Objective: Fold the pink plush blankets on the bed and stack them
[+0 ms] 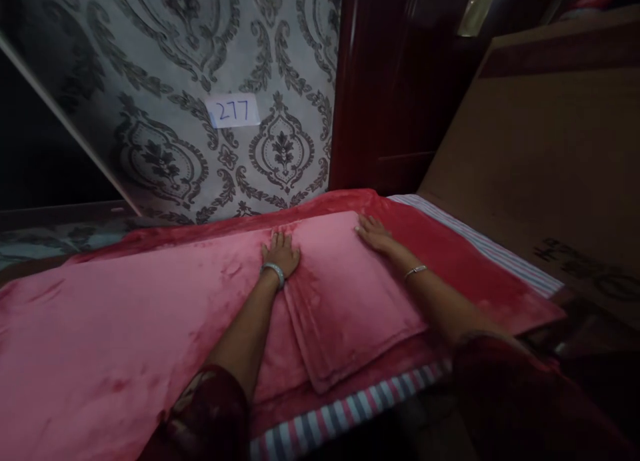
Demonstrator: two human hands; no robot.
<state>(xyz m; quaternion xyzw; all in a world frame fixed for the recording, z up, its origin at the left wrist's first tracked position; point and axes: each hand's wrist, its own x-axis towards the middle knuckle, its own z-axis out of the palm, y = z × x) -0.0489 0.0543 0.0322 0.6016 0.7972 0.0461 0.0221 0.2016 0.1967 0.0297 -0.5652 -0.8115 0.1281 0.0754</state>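
Note:
A pink plush blanket (120, 314) lies spread out flat, and its right end is folded over into a layered rectangle (350, 301). My left hand (281, 254) rests palm down on the plush beside the left edge of this folded part, fingers spread. On its wrist is a light bracelet. At the far right corner of the folded part lies my right hand (374, 234), flat with its fingers stretched out, a thin bangle on the wrist. Neither hand grips anything. Beneath, a darker red plush layer (460, 267) shows to the right and behind.
A striped cloth (345, 411) shows under the blanket at the front and right edges. Behind stands a patterned wall with a paper label (233, 110) reading 277. A dark red door (385, 81) is at the back, and a large cardboard box (555, 147) stands at the right.

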